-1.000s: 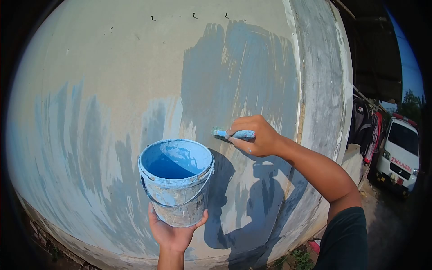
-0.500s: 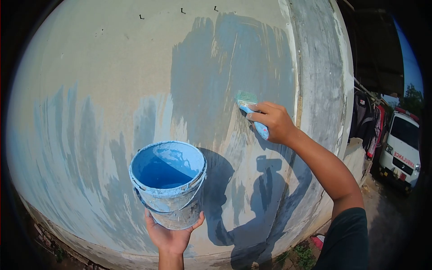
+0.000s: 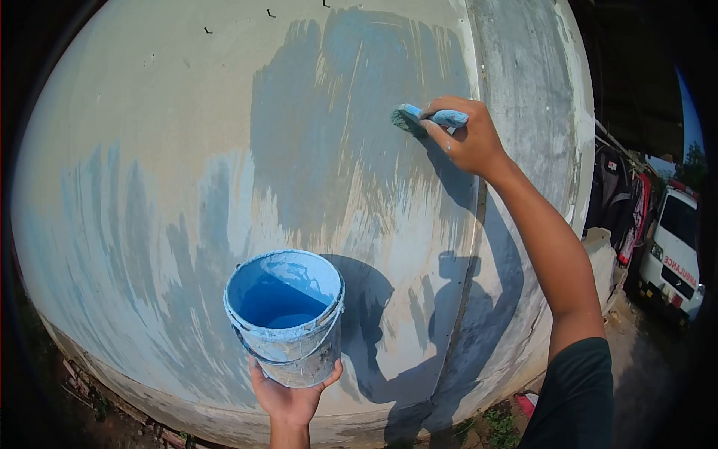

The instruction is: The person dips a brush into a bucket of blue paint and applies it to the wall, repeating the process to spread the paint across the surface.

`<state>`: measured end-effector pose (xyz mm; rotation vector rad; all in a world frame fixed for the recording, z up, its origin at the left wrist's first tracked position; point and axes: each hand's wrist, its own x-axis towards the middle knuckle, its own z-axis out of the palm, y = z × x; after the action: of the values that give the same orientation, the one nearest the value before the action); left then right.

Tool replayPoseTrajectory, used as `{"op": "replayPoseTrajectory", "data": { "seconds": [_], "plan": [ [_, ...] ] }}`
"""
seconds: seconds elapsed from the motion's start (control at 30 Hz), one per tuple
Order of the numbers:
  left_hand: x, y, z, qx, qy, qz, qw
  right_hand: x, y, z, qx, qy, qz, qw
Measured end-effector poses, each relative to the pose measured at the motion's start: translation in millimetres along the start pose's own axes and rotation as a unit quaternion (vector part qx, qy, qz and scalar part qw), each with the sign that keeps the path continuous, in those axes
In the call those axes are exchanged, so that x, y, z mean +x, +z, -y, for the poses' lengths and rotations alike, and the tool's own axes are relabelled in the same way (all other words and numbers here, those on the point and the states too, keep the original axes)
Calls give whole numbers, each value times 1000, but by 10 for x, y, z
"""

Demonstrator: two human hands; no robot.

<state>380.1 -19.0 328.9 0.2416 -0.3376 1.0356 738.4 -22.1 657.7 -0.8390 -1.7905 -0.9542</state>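
Head view, near to far. Nearest, low and left of centre: left hand (image 3: 290, 400), palm up under a paint-smeared bucket (image 3: 299, 340), fingers spread and cupping the base from both sides, weight on the palm. Mouth of the bucket upward, with blue paint (image 3: 288, 310) inside, partly in shade. Wire handle (image 3: 280, 364) hanging across the near face, ungripped.

Farther out, higher and to the right: right hand (image 3: 471, 135), closed in a pinch on a paint brush (image 3: 413, 109), thumb and fingers just behind the bristle end. Main relation: brush up and to the right of the bucket, well apart from it; right hand directly on it, left hand far below. Long axis of the brush close to level, running left to right; bristles to the left, butt to the right, over the hand. Bristles at or just off the wall (image 3: 172, 97); cannot tell contact for certain from this angle.

Behind brush and bucket: grey-blue painted patch (image 3: 314, 127) around the bristles, streaks thinning out below, bare beige to the upper left. Dark shadow (image 3: 456, 322) to the right of the bucket.

Farthest, toward the right edge: hanging clothes (image 3: 617, 187), then a white ambulance (image 3: 677, 254).
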Motion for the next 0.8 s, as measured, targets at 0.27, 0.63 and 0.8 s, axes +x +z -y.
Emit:
{"op": "replayPoseTrajectory", "data": {
  "seconds": [0.27,0.63,0.8],
  "plan": [
    [-45,57,39,-14,11,-35,999,-171,351,-75,-185,-133,-14,974],
    [-12,-30,37,18,17,-8,1000,678,161,-18,-185,-169,-64,966],
    [-8,-26,41,3,17,-10,1000,-10,642,494,-96,-178,139,969]
  ]
}}
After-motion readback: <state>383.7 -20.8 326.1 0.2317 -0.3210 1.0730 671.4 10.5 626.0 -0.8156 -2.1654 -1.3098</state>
